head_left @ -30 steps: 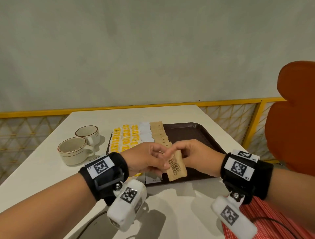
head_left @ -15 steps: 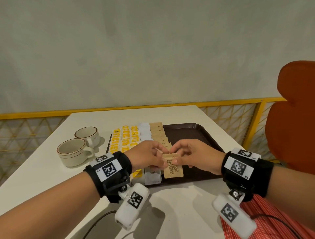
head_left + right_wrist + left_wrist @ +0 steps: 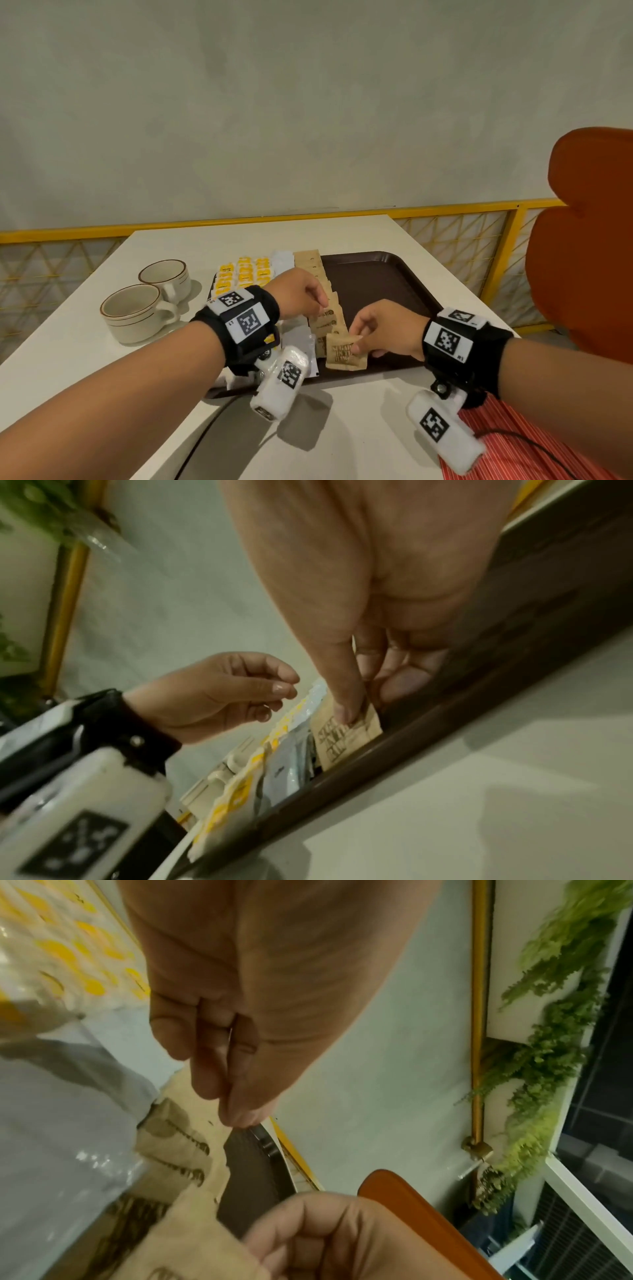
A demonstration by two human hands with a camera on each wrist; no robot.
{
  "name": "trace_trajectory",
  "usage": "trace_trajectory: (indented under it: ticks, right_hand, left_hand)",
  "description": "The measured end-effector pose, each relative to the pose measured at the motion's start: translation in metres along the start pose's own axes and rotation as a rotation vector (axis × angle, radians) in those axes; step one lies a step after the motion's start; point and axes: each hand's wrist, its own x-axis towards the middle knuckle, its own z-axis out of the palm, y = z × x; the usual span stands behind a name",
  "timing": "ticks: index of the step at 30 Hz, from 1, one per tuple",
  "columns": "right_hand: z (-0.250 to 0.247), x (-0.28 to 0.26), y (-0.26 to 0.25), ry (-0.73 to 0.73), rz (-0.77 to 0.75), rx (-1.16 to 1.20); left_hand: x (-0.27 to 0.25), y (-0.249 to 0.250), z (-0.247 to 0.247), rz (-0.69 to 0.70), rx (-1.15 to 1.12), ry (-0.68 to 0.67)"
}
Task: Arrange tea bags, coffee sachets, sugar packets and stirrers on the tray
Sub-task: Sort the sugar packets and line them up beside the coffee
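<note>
A dark brown tray (image 3: 383, 284) on the white table holds rows of yellow tea bags (image 3: 245, 274), white sachets (image 3: 301, 342) and a column of brown sugar packets (image 3: 320, 284). My right hand (image 3: 354, 342) pinches one brown sugar packet (image 3: 346, 354) at the near end of that column, low on the tray. In the right wrist view the thumb (image 3: 346, 712) presses on the packet (image 3: 346, 739) just inside the tray rim (image 3: 394, 753). My left hand (image 3: 320, 303) hovers above the brown column with its fingers curled and thumb against forefinger, holding nothing I can see.
Two cream cups (image 3: 164, 277) (image 3: 137, 315) stand left of the tray. An orange chair back (image 3: 582, 246) rises at the right, with a yellow railing (image 3: 445, 212) behind the table. Red striped cloth (image 3: 513, 445) lies below my right wrist.
Both hands held the brown packet above the tray's near edge. The left hand has let go and moved up the column; the right hand has lowered the packet to the column's near end.
</note>
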Motion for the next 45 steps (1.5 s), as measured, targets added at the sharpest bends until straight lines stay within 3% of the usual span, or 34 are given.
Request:
trace_trajectory:
  ticks: [8, 14, 26, 36, 41, 45]
  right_hand:
    - [-0.002, 0.017, -0.012, 0.006, -0.016, -0.121]
    - [-0.005, 0.018, -0.007, -0.049, 0.009, -0.086]
    - [-0.002, 0.034, -0.011, 0.149, 0.032, -0.039]
    - [-0.002, 0.042, -0.014, 0.066, 0.108, 0.016]
    - [-0.006, 0.049, -0.012, 0.171, 0.084, 0.024]
    - [-0.005, 0.053, -0.011, 0.167, 0.068, 0.020]
  left_hand:
    - [0.003, -0.012, -0.008, -0.028, 0.096, 0.003]
    - [0.007, -0.017, -0.009, -0.050, 0.120, 0.013]
    - [0.023, -0.020, -0.005, -0.073, 0.200, -0.020]
    - [0.034, -0.018, 0.005, -0.072, 0.384, -0.103]
    - [0.044, -0.020, -0.006, -0.090, 0.324, -0.007]
    - [0.047, -0.023, -0.004, -0.104, 0.362, -0.027]
